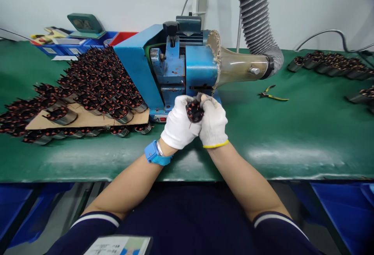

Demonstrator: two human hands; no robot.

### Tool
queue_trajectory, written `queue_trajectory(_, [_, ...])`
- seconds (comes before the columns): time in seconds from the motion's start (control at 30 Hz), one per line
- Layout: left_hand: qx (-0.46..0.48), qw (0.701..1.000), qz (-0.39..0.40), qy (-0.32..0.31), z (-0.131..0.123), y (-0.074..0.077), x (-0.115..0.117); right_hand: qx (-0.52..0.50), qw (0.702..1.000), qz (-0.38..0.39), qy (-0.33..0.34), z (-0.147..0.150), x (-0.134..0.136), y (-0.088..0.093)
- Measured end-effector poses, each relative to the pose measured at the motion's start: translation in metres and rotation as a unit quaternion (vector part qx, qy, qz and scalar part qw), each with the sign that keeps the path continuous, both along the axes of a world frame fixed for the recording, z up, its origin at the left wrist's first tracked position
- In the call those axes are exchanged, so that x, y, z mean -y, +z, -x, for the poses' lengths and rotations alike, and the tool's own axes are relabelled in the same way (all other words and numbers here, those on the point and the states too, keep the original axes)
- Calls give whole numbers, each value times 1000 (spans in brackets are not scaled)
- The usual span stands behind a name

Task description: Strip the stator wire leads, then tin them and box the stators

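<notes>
Both hands wear white knit gloves and meet just in front of the blue machine (172, 66). Between them is a small motor stator (194, 111) with copper windings. My left hand (179, 124) is curled round its left side, and a blue wrist strap (154, 153) sits on that wrist. My right hand (213, 121) grips its right side with closed fingers. The stator is held close to the slot at the machine's front, just above the green mat (292, 138).
A large heap of wound stators (96, 83) lies at the left, partly on a cardboard sheet (87, 118). More stators (333, 64) sit in a row at the far right. Yellow-handled pliers (270, 93) lie on the mat. A grey ribbed hose (257, 13) joins the machine's clear funnel. Blue bins (73, 44) stand at the back.
</notes>
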State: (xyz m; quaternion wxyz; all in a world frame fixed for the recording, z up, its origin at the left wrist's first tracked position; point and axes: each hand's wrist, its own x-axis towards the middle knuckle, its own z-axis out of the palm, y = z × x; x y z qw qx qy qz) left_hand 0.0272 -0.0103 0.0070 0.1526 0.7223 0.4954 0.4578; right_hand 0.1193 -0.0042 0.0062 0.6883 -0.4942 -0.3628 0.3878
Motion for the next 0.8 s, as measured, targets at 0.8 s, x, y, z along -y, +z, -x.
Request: queue_trajectory(0.8, [133, 991, -13, 7, 4, -7, 11, -111, 993, -8, 39, -35, 19, 4])
